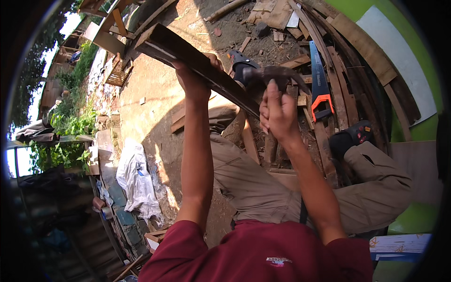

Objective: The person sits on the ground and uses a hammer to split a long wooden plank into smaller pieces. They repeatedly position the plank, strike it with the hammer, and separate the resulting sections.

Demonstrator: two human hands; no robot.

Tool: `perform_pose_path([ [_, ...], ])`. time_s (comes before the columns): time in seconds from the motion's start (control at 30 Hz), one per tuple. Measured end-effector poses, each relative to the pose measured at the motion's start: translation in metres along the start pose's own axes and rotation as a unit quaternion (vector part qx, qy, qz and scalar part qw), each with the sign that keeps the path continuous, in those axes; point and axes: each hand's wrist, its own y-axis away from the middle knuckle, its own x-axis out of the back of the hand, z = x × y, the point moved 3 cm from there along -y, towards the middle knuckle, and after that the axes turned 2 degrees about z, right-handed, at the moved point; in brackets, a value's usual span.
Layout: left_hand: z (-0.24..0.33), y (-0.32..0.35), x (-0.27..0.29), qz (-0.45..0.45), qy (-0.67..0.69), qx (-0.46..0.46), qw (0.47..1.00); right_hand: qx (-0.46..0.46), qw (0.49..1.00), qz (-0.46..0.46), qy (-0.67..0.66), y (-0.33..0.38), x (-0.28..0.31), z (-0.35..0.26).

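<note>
My left hand (196,79) is wrapped round a long dark wooden beam (228,85). The beam is held up at a slant, running from the upper left down toward my right hand. My right hand (281,113) grips a hammer (270,72) close to its head, with the thumb stretched up along it. The hammer's claw points right, and its blurred striking end lies just above the beam. Most of the handle is hidden by my fingers. Whether the hammer touches the beam, I cannot tell.
A handsaw (319,75) with an orange and black handle rests on wood scraps at the right. Long planks (364,89) curve along that side, beside a white sheet (399,61). A white sack (135,176) lies on the ground at the left. My bent legs flank the work.
</note>
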Motion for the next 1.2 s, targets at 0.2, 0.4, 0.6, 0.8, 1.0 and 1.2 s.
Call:
perform_pose_path([
  [0.2, -0.009, -0.002, 0.001, 0.019, 0.015, 0.028, 0.999, 0.151, 0.982, -0.018, 0.115, 0.025, -0.019, 0.026],
  [0.4, -0.007, -0.002, 0.003, 0.018, -0.016, -0.006, 1.0, 0.004, 0.986, 0.08, -0.149, 0.002, 0.026, -0.031],
  [0.6, -0.01, -0.01, 0.01, 0.043, -0.035, 0.001, 0.998, 0.068, 0.986, 0.013, 0.154, 0.018, -0.013, 0.007],
  [0.8, -0.019, -0.03, 0.021, 0.091, -0.047, -0.013, 0.995, -0.009, 0.967, 0.043, 0.252, 0.025, 0.001, 0.013],
  [1.0, -0.022, -0.035, 0.014, 0.114, -0.027, -0.023, 0.993, 0.062, 0.948, 0.135, 0.28, 0.019, 0.015, 0.027],
  [1.2, -0.018, -0.027, 0.005, 0.057, -0.056, -0.009, 0.997, -0.026, 0.984, 0.173, 0.007, 0.015, 0.017, 0.034],
])
